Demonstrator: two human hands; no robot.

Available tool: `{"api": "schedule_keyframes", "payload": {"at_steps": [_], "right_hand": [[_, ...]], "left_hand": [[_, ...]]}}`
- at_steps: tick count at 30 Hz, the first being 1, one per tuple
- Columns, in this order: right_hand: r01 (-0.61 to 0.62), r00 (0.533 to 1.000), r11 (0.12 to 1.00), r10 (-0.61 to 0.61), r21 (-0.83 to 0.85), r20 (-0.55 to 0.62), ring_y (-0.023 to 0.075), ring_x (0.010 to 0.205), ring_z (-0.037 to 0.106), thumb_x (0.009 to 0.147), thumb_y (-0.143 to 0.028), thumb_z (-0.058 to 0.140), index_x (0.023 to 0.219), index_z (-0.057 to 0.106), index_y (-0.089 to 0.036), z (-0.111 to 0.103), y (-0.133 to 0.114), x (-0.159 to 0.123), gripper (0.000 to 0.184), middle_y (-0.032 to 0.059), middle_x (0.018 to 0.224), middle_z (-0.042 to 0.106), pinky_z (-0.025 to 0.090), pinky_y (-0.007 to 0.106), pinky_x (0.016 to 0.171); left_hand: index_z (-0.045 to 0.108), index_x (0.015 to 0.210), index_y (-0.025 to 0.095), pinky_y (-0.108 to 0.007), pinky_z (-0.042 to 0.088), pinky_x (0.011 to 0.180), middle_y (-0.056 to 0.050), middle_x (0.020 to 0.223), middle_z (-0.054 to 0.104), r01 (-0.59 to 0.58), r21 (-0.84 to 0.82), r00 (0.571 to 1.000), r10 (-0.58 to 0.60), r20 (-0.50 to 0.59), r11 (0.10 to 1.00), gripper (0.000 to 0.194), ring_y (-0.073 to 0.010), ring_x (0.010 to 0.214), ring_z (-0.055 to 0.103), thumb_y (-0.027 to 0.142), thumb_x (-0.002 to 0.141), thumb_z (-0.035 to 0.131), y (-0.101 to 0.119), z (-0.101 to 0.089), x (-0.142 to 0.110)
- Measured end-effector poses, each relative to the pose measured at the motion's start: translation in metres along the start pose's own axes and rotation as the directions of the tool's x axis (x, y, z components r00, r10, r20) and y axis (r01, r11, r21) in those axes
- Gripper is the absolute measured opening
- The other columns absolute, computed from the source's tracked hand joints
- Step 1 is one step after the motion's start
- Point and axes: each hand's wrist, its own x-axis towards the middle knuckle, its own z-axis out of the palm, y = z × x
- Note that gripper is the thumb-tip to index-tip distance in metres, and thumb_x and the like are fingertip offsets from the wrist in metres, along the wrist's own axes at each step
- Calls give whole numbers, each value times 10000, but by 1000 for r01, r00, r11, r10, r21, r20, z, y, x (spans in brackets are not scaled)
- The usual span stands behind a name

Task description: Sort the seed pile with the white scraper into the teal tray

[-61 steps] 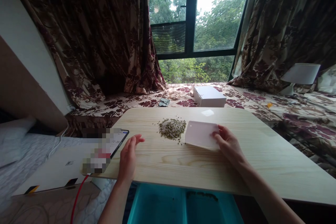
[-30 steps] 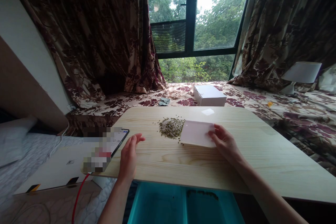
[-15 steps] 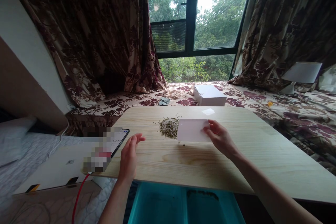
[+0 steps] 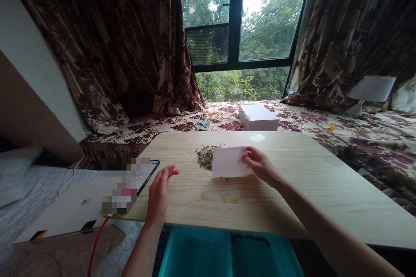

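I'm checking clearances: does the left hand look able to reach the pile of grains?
Probably yes: the left hand appears free, with nothing visible blocking the way to the grains; the card in the right hand hides only their right side.

1. The table (image 4: pixel 201 203) has a pale wood-grain top, smooth with a soft sheen.
2. The white sheet (image 4: pixel 229 162) looks like thin plastic, smooth and nearly matt.
3. The grains (image 4: pixel 204 158) form a rough, pebbly heap.
4. The turquoise bin (image 4: pixel 195 251) appears to be smooth plastic with a slight gloss.
5. The curtains (image 4: pixel 107 52) and the ledge cover (image 4: pixel 177 125) are patterned cloth; the curtains fall in folds.
6. The white box (image 4: pixel 259 113) looks like smooth, matt card.
7. The phone (image 4: pixel 150 170) has a smooth, glassy screen.
8. The red cable (image 4: pixel 95 244) looks plastic-coated.
9. The lampshade (image 4: pixel 373 88) looks matt.
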Motion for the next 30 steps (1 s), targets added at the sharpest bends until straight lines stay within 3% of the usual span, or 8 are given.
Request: {"api": "schedule_keyframes", "payload": {"at_steps": [11, 18, 23, 25, 27, 30], "right_hand": [[-176, 955, 983, 156, 57, 253, 164, 682, 631, 662, -303, 689, 853, 670, -191, -15, -1, 1, 223, 21, 785, 719, 461, 254, 586], [-266, 885, 964, 243, 4, 398, 144, 633, 585, 682, -329, 705, 845, 678, -185, -29, -17, -31, 220, 19, 751, 690, 415, 233, 545], [-257, 868, 966, 246, -33, 431, 178, 690, 609, 683, -362, 725, 869, 695, -194, -42, -25, -56, 252, 38, 780, 707, 451, 261, 586], [-244, 874, 969, 237, -39, 425, 193, 713, 622, 672, -376, 737, 870, 695, -194, -48, -26, -58, 272, 46, 802, 715, 468, 277, 608], [-208, 916, 978, 201, -19, 348, 200, 725, 633, 669, -399, 738, 868, 686, -191, -52, -25, -55, 293, 51, 808, 719, 480, 289, 622], [-125, 990, 991, 122, 51, 66, 204, 733, 648, 664, -434, 720, 879, 657, -191, -54, -16, -41, 330, 57, 811, 722, 496, 304, 645]], "left_hand": [[662, 985, 151, -377, 430, 998, -65, 901, 716, 1, -30, 1000, -1, 3, 1000, 485, -219, 990, 649, 581, 780, 572, 1, 1, -1], [662, 1000, 149, -387, 415, 1013, -73, 923, 716, 3, -9, 1000, -3, 5, 1000, 496, -226, 1015, 640, 587, 791, 561, -1, 0, 0], [661, 1002, 144, -389, 406, 1022, -76, 923, 717, 6, -11, 1000, -6, 7, 1000, 497, -229, 1022, 637, 584, 793, 562, -1, 0, 1], [660, 1009, 141, -391, 402, 1025, -77, 932, 716, 6, -11, 1000, -6, 6, 1000, 504, -229, 1021, 637, 585, 795, 558, -2, 0, 1], [657, 1018, 138, -394, 401, 1026, -76, 935, 715, 6, -5, 1000, -6, 5, 1000, 511, -227, 1021, 637, 587, 799, 551, -2, 0, 1], [651, 1030, 133, -399, 398, 1029, -78, 938, 715, 5, 9, 1000, -5, 10, 1000, 516, -228, 1029, 634, 584, 805, 544, -2, 0, 1]]}}
